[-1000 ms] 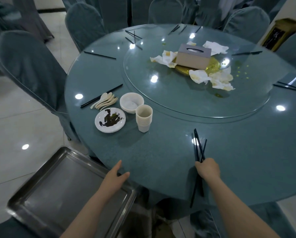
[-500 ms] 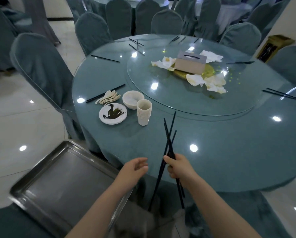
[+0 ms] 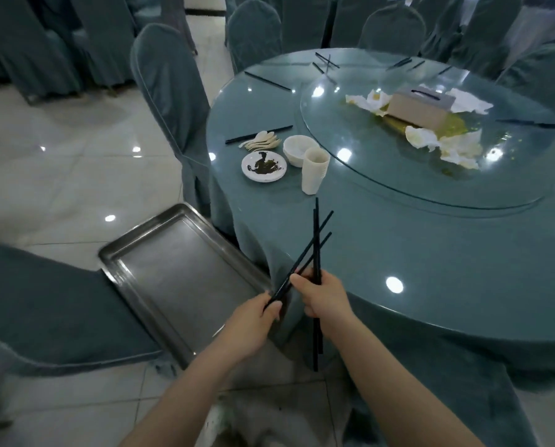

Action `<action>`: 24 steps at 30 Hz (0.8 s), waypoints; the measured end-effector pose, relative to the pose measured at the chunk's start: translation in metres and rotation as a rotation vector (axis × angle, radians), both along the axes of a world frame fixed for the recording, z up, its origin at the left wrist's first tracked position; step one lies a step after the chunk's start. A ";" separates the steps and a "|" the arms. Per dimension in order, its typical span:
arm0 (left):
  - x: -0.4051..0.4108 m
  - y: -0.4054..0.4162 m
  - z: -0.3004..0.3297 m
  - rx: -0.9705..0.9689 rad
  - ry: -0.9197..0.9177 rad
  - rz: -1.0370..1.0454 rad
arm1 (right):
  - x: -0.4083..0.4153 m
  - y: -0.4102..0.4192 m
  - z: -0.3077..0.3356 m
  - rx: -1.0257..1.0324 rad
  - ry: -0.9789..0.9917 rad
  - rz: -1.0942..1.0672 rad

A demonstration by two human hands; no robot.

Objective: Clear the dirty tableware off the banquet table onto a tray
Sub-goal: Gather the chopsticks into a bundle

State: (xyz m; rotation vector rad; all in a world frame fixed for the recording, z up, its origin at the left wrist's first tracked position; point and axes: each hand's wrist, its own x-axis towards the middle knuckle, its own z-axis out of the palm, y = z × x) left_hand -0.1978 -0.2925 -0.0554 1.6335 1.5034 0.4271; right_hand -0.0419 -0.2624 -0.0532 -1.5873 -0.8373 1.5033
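**Chopsticks gathered at the near edge of the table**

I see the round banquet table with its teal cloth and glass top [image 3: 430, 253] filling the right of the view, a round glass turntable [image 3: 350, 175] sitting on its far half. Off the table's near-left edge, a rectangular stainless steel tray [image 3: 173, 279] rests on a teal-covered chair seat [image 3: 44, 311]. On the turntable's middle stands a grey-brown rectangular tissue box [image 3: 418, 106] among crumpled white paper napkins [image 3: 443, 146] and yellow spills. Near the table's left edge, close together, I see a stack of white paper cups [image 3: 314, 171], a white round bowl [image 3: 298, 150] just behind it, a small white round plate smeared with dark sauce [image 3: 263, 166] and a bunch of white plastic spoons [image 3: 263, 141]. More black chopsticks lie singly and in pairs around the far and right rims.

Above the table's near-left edge, my right hand [image 3: 324, 298] grips a bundle of long black chopsticks [image 3: 316, 240], some upright, some fanned out. My left hand [image 3: 253, 321] pinches the lower end of the slanted ones. They are in the air between the table and the tray, touching neither.
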 end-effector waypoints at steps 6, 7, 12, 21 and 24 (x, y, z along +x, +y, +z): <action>-0.056 -0.035 0.019 0.021 0.064 0.093 | -0.060 -0.024 0.016 0.044 0.049 -0.012; -0.069 -0.041 0.022 0.010 0.072 0.095 | -0.072 -0.027 0.019 0.047 0.056 0.002; -0.152 -0.063 0.036 0.032 0.052 0.176 | -0.155 -0.027 0.036 0.047 0.209 -0.029; -0.304 -0.076 0.053 0.193 0.079 0.318 | -0.332 -0.053 0.059 0.148 0.386 -0.083; -0.334 -0.066 0.055 0.208 0.099 0.285 | -0.362 -0.055 0.064 0.188 0.374 -0.086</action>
